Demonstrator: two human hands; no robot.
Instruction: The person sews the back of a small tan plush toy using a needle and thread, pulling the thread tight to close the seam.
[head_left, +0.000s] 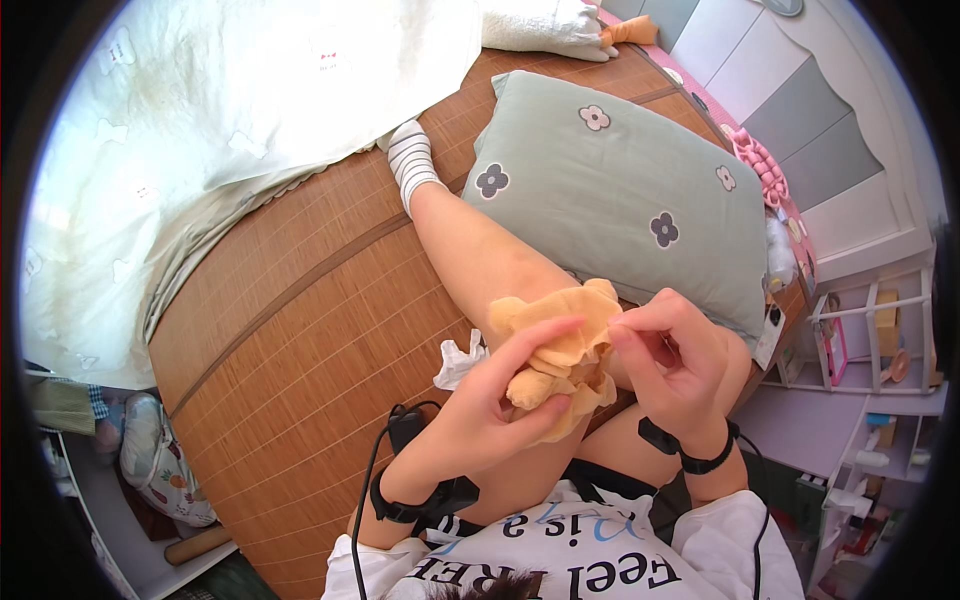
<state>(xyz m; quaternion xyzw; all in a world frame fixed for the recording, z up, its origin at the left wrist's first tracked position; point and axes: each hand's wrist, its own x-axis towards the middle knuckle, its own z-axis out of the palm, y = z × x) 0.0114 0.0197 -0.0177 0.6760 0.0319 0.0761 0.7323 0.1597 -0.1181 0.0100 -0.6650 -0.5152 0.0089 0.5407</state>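
A limp, tan plush toy piece with stubby rounded ends and a ragged opening is held above my bent leg. My left hand wraps around it from the left, with fingers over the top and thumb below. My right hand pinches thumb and forefinger together at the piece's upper right edge. Any thread or needle between those fingertips is too small to make out. Beside my left hand lies a crumpled white tissue or cloth.
I sit on a brown bamboo mat. A green flowered pillow lies beyond my leg, and a white quilt spreads at upper left. White shelving stands at right. Cables run from both wrist straps.
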